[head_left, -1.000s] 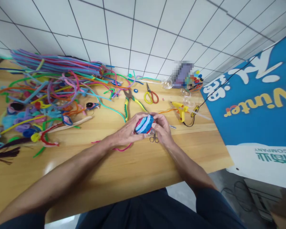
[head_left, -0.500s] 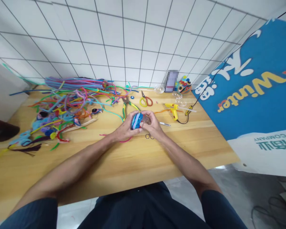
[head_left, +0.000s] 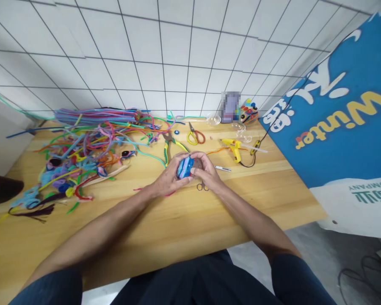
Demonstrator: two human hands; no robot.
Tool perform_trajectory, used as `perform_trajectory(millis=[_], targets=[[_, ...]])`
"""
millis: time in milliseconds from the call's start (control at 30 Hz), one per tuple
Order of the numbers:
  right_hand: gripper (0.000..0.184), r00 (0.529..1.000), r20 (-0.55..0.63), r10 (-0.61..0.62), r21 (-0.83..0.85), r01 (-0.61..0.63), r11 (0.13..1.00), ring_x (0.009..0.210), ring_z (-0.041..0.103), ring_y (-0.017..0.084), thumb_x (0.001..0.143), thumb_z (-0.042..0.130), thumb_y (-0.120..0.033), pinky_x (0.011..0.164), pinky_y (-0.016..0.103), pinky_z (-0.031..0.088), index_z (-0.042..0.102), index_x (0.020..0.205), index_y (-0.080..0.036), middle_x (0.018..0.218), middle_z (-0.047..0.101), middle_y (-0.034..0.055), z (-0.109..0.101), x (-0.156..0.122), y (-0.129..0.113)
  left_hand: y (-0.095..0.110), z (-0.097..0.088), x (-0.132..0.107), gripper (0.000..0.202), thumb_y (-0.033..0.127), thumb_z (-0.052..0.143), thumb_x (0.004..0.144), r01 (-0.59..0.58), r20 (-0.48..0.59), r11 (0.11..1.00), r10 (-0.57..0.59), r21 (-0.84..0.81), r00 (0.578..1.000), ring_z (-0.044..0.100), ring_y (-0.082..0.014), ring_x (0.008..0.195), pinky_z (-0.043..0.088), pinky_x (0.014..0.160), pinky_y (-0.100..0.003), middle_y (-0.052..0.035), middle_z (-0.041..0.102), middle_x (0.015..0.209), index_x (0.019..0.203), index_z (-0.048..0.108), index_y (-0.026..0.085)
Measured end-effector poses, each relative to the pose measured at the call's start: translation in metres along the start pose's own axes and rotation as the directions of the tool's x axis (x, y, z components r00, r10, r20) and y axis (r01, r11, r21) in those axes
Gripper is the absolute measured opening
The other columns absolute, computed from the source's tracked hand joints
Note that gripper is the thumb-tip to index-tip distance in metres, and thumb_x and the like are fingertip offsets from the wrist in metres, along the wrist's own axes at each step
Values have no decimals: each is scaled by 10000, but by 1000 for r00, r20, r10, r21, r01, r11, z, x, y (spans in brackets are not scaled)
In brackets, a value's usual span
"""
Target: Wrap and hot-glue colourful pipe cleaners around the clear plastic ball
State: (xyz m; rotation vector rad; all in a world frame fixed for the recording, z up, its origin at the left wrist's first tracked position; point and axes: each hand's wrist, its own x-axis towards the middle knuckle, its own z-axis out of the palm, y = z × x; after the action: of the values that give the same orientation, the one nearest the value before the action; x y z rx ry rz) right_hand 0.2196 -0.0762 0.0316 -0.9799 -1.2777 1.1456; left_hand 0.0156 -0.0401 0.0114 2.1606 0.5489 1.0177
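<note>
Between my two hands is a small rounded ball (head_left: 186, 166) striped with blue and pink pipe cleaners; its right part looks brownish and see-through. My left hand (head_left: 169, 177) is curled round the ball's left side, thumb along the bottom. From the right, my right hand (head_left: 209, 173) grips it with the thumb pressed on the front and the fingers over the top. The fingers partly cover the ball. Just below the right hand lies a small pair of scissors (head_left: 202, 186), its handle loops showing. A pink pipe cleaner (head_left: 137, 189) pokes out beside my left wrist.
Pliers (head_left: 166, 151), yellow-and-red scissors (head_left: 196, 137), a pen (head_left: 222, 168) and a yellow glue gun (head_left: 233, 149) with its cord lie beyond my hands. Tangled pipe cleaners (head_left: 92, 146) cover the left side. Clear plastic shells (head_left: 213, 120) stand near the tiled wall.
The view has shifted slightly, so the table's things sit a little differently. Both hands keep their hold on the ball, with barely any change in grip.
</note>
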Motion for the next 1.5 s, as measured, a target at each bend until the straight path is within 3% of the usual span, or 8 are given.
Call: perform_trajectory(millis=[200,367,567,800,1067,1233,1500], targets=[[441,999,-22,32,3,-32,999,1316,630,292,752,868,-407,1216,473,481,698,1147,-314,1313,711,42,-4,-4,2,1,1,0,716,482,700,1030,18,33,999,-19,34,999,493,-368,1529,442,1283,-608,-187,478,1614,1622,355,273],[469,996,-40,83,33,-81,996,1190,668,266,726,882,-391,1109,436,554,696,1149,-312,1265,733,26,-4,0,1,0,-5,1,680,526,650,1060,66,48,998,-65,-22,997,489,-354,1543,434,1306,-565,-169,477,1633,1630,380,272],[477,985,-87,147,98,-138,986,1139,670,273,703,865,-373,1049,423,572,684,1139,-304,1162,751,16,1,3,-2,-6,-9,2,839,532,741,1016,42,98,999,-41,-16,994,460,-376,1575,409,1331,-594,-185,451,1659,1690,322,259],[457,991,-118,69,56,-63,996,1235,649,284,720,839,-362,1141,430,521,674,1142,-305,1254,736,30,4,0,0,-6,-4,1,800,524,698,1058,-8,65,1000,8,-2,998,472,-361,1562,446,1307,-599,-174,462,1649,1717,304,299],[448,998,-68,-12,-24,10,1000,1322,633,290,768,808,-365,1199,438,485,653,1182,-294,1315,702,50,5,-4,0,0,-1,-3,721,429,647,1090,-57,14,994,55,92,998,422,-362,1613,438,1312,-600,-181,440,1679,1716,316,292],[464,997,-74,-34,-23,33,999,1343,629,301,782,832,-409,1211,455,479,647,1193,-294,1327,703,61,5,-3,1,-3,-1,-5,779,464,672,1071,32,18,998,-33,60,999,456,-357,1597,442,1314,-573,-174,418,1708,1721,280,293],[455,991,-130,24,33,-20,999,1246,650,288,747,829,-383,1135,440,526,675,1166,-294,1261,729,38,10,-3,2,-4,6,-5,680,473,684,1050,160,-31,986,-162,-52,986,484,-348,1555,414,1325,-575,-146,477,1641,1637,398,283]])
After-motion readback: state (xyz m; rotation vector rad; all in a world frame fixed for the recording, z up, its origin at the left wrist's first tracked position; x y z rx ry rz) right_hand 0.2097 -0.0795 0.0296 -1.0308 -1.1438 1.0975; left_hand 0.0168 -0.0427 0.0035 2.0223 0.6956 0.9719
